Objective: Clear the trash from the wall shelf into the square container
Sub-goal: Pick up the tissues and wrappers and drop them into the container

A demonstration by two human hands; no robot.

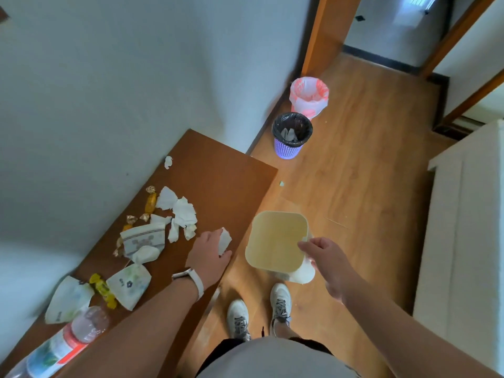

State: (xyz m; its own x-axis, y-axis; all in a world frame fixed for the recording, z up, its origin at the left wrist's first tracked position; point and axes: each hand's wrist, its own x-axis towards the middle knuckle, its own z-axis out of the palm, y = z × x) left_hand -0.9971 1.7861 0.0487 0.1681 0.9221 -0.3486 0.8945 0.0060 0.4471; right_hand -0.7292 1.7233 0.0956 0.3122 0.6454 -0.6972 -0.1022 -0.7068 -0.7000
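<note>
1. Brown wood wall shelf (223,186): barely cleared. The litter sits mid-to-left along the wall edge, and the right end holds only one small wad (168,162) near the back edge.
2. Square container (275,236): yellow, mouth up, looks empty. It is off the shelf, just beside the front edge, held over the floor.
3. Right hand (327,259): fingers curled on the container's near rim, carrying it.
4. Left hand (208,253): at the shelf's front edge, fingers clamped on a crumpled tissue (225,241).
5. Not yet cleared, by size:
   - bottle (68,342) at the left end
   - tissue packs (129,285)
   - paper packet (143,238)
   - torn tissue pile (180,211)
   - candy wrappers (150,201)
6. Step, my read: early pickup, with the tissue ready to transfer.
7. Next move needs the left hand to cross the front edge and release over the container's mouth. The container should stay level and tight to the edge. The tissue pile is then the nearest target.
</note>
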